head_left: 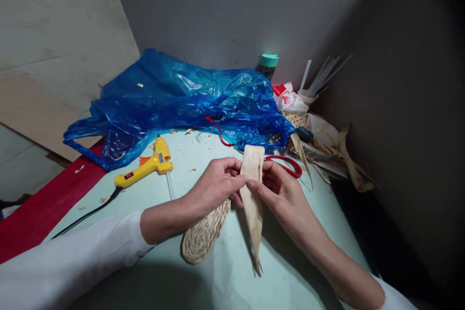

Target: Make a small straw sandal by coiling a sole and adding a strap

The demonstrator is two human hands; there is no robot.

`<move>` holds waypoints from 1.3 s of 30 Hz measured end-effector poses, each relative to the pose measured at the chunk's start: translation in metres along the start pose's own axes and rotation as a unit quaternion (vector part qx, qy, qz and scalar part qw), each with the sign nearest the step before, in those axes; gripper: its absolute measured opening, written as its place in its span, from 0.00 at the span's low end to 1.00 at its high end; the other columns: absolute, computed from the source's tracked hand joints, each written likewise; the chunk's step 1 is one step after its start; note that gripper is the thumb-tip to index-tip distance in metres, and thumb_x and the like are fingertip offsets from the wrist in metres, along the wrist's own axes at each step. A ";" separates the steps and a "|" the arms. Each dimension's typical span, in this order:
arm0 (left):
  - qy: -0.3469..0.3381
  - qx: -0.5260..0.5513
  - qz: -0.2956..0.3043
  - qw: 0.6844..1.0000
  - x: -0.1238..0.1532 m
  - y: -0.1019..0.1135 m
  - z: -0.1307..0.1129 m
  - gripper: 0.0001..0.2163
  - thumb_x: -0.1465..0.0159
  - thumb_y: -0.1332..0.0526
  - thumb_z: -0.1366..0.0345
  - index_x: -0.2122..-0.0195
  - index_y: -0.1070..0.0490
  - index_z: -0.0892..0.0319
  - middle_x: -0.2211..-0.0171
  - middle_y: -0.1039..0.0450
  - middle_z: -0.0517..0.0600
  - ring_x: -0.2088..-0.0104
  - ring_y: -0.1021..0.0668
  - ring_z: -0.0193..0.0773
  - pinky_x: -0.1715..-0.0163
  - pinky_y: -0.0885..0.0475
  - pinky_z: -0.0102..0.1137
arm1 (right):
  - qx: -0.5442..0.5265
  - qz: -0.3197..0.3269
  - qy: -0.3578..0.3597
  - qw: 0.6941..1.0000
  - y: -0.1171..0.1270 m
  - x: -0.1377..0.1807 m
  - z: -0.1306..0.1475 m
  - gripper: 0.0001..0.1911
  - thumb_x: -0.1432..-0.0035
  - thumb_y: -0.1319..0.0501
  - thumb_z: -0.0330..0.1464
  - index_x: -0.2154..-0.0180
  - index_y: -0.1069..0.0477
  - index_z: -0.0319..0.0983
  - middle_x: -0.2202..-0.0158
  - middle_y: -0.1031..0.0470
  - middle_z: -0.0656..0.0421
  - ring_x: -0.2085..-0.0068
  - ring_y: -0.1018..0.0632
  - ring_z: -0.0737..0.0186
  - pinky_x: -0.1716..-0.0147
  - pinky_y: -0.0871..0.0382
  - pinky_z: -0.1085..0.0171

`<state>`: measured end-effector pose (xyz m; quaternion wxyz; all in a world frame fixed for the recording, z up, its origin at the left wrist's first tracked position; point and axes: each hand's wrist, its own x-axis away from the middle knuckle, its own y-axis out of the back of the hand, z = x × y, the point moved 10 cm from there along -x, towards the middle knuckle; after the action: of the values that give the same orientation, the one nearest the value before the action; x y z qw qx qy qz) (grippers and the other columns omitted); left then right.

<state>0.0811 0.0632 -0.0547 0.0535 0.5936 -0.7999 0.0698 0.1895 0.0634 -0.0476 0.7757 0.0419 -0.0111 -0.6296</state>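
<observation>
A pale dried leaf strip [253,203], broad at its top and tapering to a split point, is held up above the table. My left hand [218,181] pinches its left edge between thumb and fingers. From the other side my right hand [281,189] grips the right edge, thumb on the front face. Beneath my left wrist lies a coiled, braided oval piece [205,237], its upper end partly hidden by that hand. Red-handled scissors [296,168] rest just behind my right hand, their blades hidden.
A yellow glue gun [148,167] with a black cord lies on the left. Across the back spreads a crumpled blue plastic bag [181,101]. At the back right stand a green-lidded jar [269,63], white sticks [323,77] and a basket [323,152] with dried leaves. Scraps dot the table [290,271].
</observation>
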 end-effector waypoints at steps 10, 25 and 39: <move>-0.012 -0.174 -0.039 0.984 0.001 0.006 -0.008 0.03 0.41 0.42 0.68 0.71 0.32 0.61 0.78 0.32 0.43 0.84 0.27 0.29 0.85 0.33 0.24 | -0.006 -0.020 0.011 1.000 0.001 0.003 0.002 0.12 0.47 0.32 0.36 0.62 0.30 0.39 0.65 0.23 0.58 0.65 0.22 0.61 0.66 0.28 0.66; -0.100 -0.284 0.002 0.954 0.004 -0.007 -0.020 0.05 0.37 0.46 0.70 0.71 0.39 0.59 0.74 0.39 0.43 0.74 0.36 0.30 0.74 0.40 0.28 | 0.072 -0.011 0.016 0.997 -0.002 0.007 -0.004 0.12 0.44 0.38 0.34 0.58 0.32 0.40 0.60 0.24 0.55 0.60 0.23 0.54 0.59 0.29 0.59; 0.013 0.151 0.064 0.986 -0.007 -0.010 0.001 0.06 0.41 0.37 0.70 0.63 0.28 0.65 0.65 0.27 0.51 0.64 0.26 0.36 0.56 0.34 0.34 | -0.108 -0.003 -0.068 0.992 0.003 0.003 -0.007 0.10 0.46 0.33 0.36 0.63 0.30 0.40 0.65 0.26 0.60 0.64 0.27 0.62 0.64 0.35 0.65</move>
<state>0.0924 0.0667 -0.0564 -0.0316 0.5414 -0.8158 0.2009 0.1933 0.0614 -0.0549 0.7714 -0.0847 0.0048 -0.6306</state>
